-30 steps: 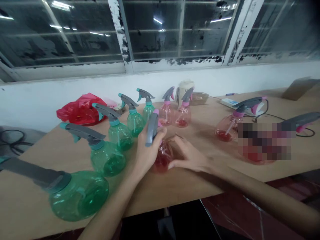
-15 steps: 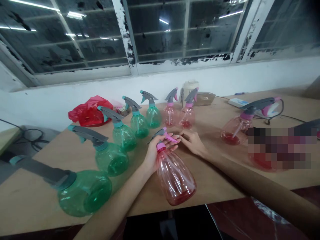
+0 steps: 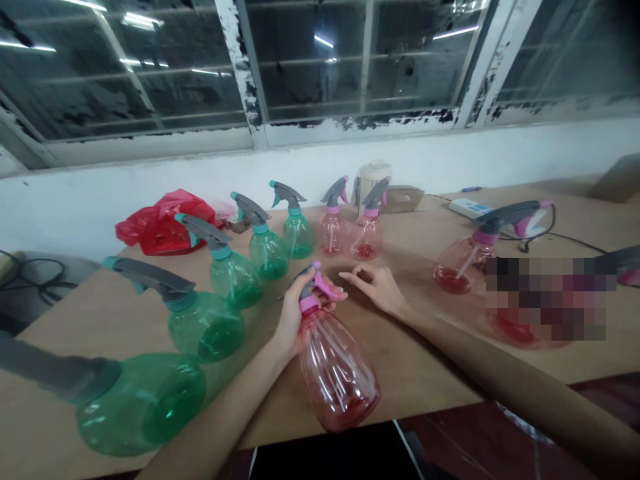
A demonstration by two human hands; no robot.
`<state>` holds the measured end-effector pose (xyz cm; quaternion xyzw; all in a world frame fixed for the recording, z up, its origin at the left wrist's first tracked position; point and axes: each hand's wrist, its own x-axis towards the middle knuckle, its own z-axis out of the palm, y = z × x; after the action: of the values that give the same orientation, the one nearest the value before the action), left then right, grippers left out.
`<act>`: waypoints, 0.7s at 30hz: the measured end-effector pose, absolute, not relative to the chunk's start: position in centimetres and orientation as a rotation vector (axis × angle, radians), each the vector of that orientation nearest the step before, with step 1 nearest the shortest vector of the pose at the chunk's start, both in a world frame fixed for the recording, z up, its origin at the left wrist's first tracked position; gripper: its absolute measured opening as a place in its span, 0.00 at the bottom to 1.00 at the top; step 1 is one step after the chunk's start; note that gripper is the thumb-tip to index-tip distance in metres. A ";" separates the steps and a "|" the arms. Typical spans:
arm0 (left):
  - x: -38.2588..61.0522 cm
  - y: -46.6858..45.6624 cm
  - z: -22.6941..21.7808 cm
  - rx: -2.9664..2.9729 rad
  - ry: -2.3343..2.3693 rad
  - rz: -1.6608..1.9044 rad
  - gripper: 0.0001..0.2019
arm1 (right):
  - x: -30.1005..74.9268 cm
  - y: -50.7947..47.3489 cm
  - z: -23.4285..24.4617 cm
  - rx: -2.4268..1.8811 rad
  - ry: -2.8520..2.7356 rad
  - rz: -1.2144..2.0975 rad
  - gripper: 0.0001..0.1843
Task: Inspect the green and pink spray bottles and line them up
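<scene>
A clear pink spray bottle (image 3: 340, 373) with a grey and pink trigger head leans toward me near the table's front edge. My left hand (image 3: 295, 313) is closed around its neck and head, with fingers behind the pink trigger. A little red tint shows at its base. Just right of the head, my right hand (image 3: 377, 287) hovers apart from it, thumb and fingers loosely bent and separated, with nothing visible in them. Several green spray bottles, the nearest one (image 3: 145, 400) largest in view, stand in a row on the left.
Two pink spray bottles (image 3: 367, 233) stand at the back, before a pale container (image 3: 375, 175). Another pink bottle (image 3: 457, 267) is on the right, beside a blurred-out patch. A red plastic bag (image 3: 167, 223), a white box (image 3: 470, 208) and cables lie on the wooden table (image 3: 410, 360).
The view has shifted slightly, moving things leftward. My left hand has wrapped more closely around the bottle's head. My right hand has drawn a little away from the trigger.
</scene>
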<state>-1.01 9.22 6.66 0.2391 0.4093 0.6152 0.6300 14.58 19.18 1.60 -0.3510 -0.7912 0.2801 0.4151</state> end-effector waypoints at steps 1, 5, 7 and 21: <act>-1.1 9.3 6.7 0.538 0.927 1.386 0.15 | 14.7 19.3 1.5 -0.886 -1.982 0.722 0.21; -1.3 9.6 6.2 0.488 0.889 1.272 0.20 | 15.0 19.7 1.5 -0.925 -1.956 0.736 0.22; -1.3 9.7 5.9 0.481 0.880 1.255 0.21 | 15.2 19.9 1.4 -0.943 -1.953 0.724 0.22; -0.9 9.7 5.8 0.461 0.928 1.232 0.21 | 15.7 20.4 1.5 -0.840 -2.123 0.715 0.13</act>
<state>-0.86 9.70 5.76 0.2063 0.4155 0.5516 0.6932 15.71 20.43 1.46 -0.3267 -0.8258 0.2783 0.3658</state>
